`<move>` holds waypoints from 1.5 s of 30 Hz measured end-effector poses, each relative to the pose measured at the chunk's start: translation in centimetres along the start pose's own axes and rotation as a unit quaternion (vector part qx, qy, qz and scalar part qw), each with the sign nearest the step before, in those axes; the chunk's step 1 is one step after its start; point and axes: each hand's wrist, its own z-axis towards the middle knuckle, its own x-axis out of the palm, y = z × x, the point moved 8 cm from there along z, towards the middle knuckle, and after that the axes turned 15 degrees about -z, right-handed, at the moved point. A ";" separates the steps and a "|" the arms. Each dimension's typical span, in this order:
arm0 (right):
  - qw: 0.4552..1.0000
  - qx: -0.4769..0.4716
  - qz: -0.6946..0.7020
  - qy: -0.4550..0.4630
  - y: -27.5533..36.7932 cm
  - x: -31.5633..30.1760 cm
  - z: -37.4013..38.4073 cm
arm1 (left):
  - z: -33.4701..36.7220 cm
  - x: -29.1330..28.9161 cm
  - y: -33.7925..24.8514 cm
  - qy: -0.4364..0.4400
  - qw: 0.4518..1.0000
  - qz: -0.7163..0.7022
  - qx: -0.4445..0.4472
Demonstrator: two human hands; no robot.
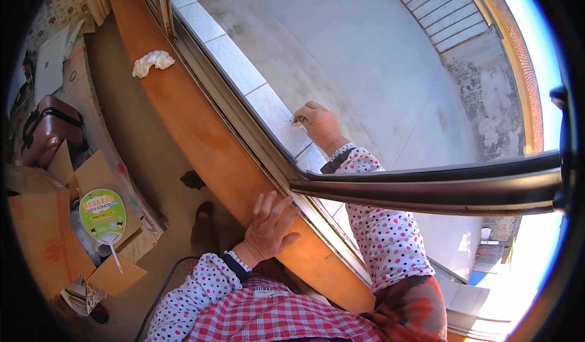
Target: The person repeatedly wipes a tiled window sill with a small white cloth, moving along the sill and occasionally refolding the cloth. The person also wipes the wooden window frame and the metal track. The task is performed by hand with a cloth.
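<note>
My left hand lies on the orange-brown windowsill, fingers spread, its fingertips near the window track. Nothing is in it. Through the window opening my right arm reaches outside, and its sleeve shows through the pane below the dark sash frame. My right hand is closed on a small crumpled grey-white wad, just above the white tiled outer ledge. The wad's kind is not plain, as the fingers hide part of it. Farther along the sill rests a crumpled white cloth.
At left stand an open cardboard box with a green hand fan and a brown case. A dark cable runs along the floor. Outside are a concrete yard and a barred metal gate.
</note>
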 end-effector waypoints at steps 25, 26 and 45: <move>0.947 0.084 0.032 0.307 -2.7 -3.4 -15.3 | 0.2 0.5 0.1 0.008 1.000 0.017 0.004; 0.973 0.065 0.086 0.203 -2.2 -3.9 -12.4 | 0.0 0.6 0.2 0.015 1.000 0.009 -0.002; 0.991 -0.085 0.079 0.065 1.2 0.5 -3.4 | -0.2 1.1 0.8 0.028 1.000 -0.001 -0.003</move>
